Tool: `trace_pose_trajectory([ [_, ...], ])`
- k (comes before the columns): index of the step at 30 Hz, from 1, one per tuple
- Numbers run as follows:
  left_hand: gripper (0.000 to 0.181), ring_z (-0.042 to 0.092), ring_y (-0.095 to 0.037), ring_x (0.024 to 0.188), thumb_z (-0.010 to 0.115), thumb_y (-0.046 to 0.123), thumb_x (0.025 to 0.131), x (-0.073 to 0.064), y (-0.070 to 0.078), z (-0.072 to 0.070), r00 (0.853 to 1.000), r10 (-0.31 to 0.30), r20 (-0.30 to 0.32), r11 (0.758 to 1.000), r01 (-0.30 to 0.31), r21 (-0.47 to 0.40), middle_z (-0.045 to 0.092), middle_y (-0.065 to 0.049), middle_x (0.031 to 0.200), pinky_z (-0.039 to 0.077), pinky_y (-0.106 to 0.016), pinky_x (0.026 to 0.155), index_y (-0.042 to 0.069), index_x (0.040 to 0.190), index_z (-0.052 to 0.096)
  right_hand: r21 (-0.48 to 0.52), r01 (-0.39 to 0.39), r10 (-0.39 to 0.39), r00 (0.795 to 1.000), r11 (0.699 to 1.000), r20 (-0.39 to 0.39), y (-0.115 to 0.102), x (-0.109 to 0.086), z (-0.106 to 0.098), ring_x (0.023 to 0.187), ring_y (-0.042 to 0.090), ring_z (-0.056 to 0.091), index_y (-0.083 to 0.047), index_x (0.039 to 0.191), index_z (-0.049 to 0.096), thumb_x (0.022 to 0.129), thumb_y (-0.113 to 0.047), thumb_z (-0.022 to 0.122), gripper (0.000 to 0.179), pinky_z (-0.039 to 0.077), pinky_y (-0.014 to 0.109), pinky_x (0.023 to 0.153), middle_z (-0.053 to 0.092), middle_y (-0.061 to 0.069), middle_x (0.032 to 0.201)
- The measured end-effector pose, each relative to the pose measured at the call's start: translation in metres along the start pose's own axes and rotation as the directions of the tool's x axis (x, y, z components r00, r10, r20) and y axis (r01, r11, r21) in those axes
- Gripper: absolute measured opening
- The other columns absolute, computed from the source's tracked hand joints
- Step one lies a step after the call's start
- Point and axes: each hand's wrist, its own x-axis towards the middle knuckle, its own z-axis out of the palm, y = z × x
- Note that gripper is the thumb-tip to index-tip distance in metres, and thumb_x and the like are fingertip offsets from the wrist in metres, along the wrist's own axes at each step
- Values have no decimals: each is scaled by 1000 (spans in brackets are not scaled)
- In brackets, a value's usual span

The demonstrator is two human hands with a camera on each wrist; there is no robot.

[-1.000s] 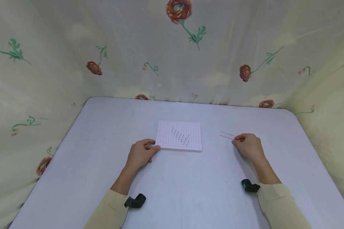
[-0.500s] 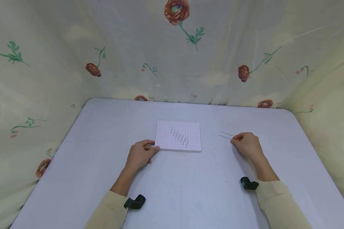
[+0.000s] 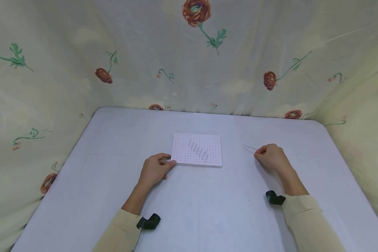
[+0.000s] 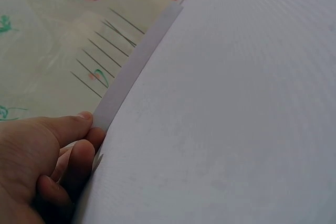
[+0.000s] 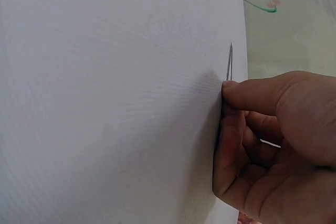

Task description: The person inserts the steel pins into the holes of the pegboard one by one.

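A white pegboard [image 3: 214,144] full of small holes lies on the table, with several thin metal pins [image 4: 112,43] standing in a slanting row. My left hand [image 3: 154,170] grips the board's near left corner between thumb and fingers. To the right of the board, my right hand [image 3: 272,158] pinches a thin metal pin [image 3: 249,147] between thumb and fingertips, low over the table. Its free end points left toward the board. In the right wrist view a second thin line runs beside that pin and meets it at the tip; I cannot tell whether it is another pin or a shadow.
The white-covered table [image 3: 129,133] has rounded far corners. Pale curtains [image 3: 138,42] with printed flowers hang behind it and along both sides. A black wrist camera [image 3: 149,222] sits at the left sleeve, and another black camera [image 3: 275,198] at the right sleeve.
The two thin lines at my right fingertips lay apart and parallel; now they run together toward the tip. My right hand has shifted slightly up and away. The left hand holds still on the board.
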Motion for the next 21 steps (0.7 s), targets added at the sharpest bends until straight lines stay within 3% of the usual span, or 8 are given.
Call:
trace_pose_trajectory([
  [6, 43, 56, -13, 43, 76, 33, 93, 0, 0, 0, 1000, -4, 0, 1000, 4, 5, 77, -3, 81, 38, -26, 49, 9, 128, 69, -29, 28, -28, 1000, 999, 12, -1, 0, -1, 89, 30, 61, 0, 100, 75, 95, -23, 61, 28, 47, 42, 79, 72, 17, 98],
  [15, 43, 59, -13, 43, 75, 33, 93, 2, 0, -1, 999, 38, 1, 999, -38, -10, 78, -3, 82, 41, -26, 51, 7, 126, 69, -59, 25, -23, 999, 998, 33, 0, 0, -1, 83, 27, 58, 1, 99, 71, 93, -21, 52, 29, 45, 36, 73, 70, 17, 97],
  [21, 43, 59, -13, 43, 75, 33, 93, 2, -4, 0, 1000, 27, 3, 1000, -27, 2, 77, -1, 79, 41, -26, 52, 7, 126, 69, -66, 60, -59, 998, 996, 20, -1, -3, 6, 80, 28, 56, 2, 97, 66, 97, -19, 48, 28, 46, 40, 74, 65, 16, 89],
])
